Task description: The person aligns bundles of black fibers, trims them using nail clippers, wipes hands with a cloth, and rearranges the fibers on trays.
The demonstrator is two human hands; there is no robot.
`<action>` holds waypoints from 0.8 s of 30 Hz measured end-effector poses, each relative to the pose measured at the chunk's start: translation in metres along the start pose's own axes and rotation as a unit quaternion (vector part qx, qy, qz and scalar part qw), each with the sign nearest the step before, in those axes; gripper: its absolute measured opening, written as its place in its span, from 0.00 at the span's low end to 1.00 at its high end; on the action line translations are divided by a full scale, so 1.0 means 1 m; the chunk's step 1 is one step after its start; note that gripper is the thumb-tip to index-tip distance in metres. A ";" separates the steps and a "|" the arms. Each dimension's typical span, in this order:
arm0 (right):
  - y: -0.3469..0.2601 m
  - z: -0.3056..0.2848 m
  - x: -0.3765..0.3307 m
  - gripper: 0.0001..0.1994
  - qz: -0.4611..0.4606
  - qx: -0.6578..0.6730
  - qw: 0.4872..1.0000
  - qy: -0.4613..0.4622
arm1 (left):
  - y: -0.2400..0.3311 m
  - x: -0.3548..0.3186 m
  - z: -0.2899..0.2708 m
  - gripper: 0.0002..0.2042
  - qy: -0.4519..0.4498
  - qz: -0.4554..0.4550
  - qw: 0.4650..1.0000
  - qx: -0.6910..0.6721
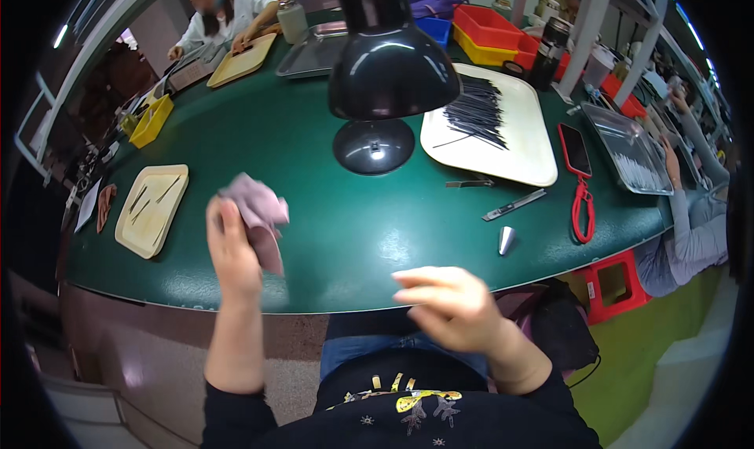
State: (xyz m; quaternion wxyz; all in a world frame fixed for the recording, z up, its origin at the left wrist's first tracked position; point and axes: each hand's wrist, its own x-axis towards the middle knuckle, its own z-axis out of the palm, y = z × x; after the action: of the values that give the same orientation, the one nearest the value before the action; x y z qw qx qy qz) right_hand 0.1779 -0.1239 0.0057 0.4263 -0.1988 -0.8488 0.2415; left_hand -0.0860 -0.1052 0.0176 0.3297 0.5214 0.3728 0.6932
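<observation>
Left hand (232, 249) raised over near edge of surface (345, 237), grip clamped on cloth (259, 213). Right hand (452, 307) at near edge, empty, fingers loosely spread. Behind: lamp (385, 72), hiding centre; tray (503, 127) of dark strips; knife (514, 204), cone (506, 239) right. Strips indistinct.

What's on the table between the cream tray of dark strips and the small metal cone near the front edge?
In the head view, between the cream tray and the metal cone lies a slim utility knife on the green table.
</observation>
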 end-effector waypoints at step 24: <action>0.055 0.002 0.004 0.15 0.174 -0.196 0.963 0.057 | -0.142 0.114 -0.038 0.28 0.196 0.104 0.798 0.560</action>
State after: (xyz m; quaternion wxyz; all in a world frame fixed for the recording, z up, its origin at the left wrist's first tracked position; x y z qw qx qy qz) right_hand 0.1817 -0.0780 -0.0247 0.3785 -0.4364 -0.8059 0.1293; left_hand -0.1400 0.0562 -0.0569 -0.1738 0.5039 0.6965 0.4804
